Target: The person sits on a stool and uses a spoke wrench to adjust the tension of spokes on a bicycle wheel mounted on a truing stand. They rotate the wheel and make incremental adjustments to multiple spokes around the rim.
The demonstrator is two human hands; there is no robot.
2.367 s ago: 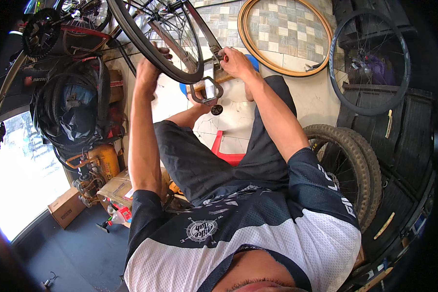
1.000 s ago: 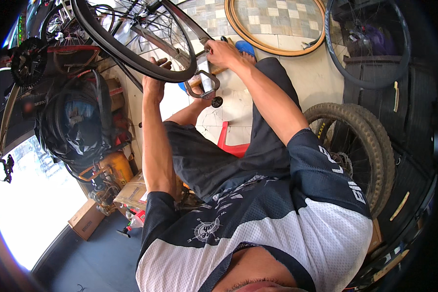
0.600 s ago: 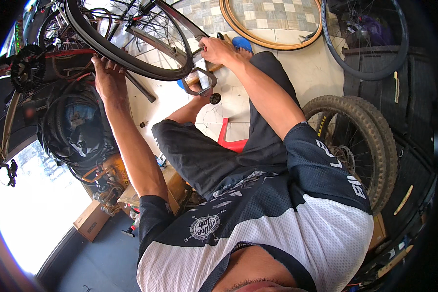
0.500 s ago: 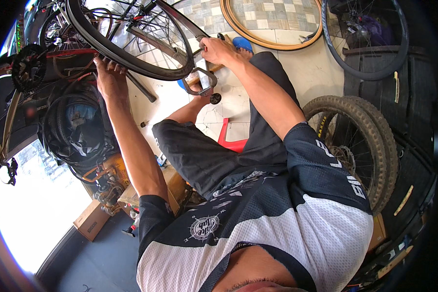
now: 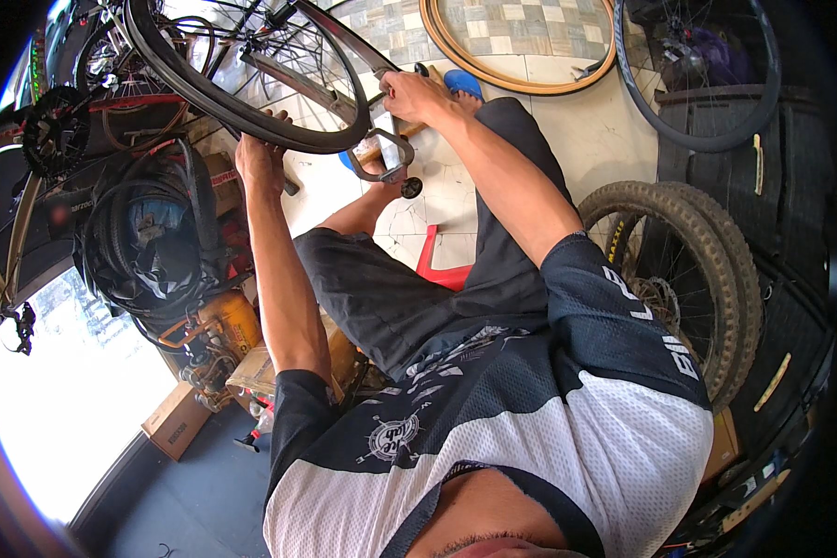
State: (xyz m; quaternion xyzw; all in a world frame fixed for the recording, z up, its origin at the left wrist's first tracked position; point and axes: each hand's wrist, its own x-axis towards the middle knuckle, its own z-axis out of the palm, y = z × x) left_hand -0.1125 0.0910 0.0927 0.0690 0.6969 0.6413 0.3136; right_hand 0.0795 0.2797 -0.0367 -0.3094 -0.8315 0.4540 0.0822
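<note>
Head camera shows the left hand (image 5: 260,163), fingers curled by the tire, moved closer to the right hand (image 5: 417,96) and so at a new spot on the black wheel (image 5: 225,110) in the metal stand (image 5: 384,126), where the right fingers bend close (both grips are too hidden to be sure).

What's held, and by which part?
Left hand: at the black tyre's lower edge, grip unclear. Right hand: at the metal stand arm's end, hold hidden by fingers.
</note>
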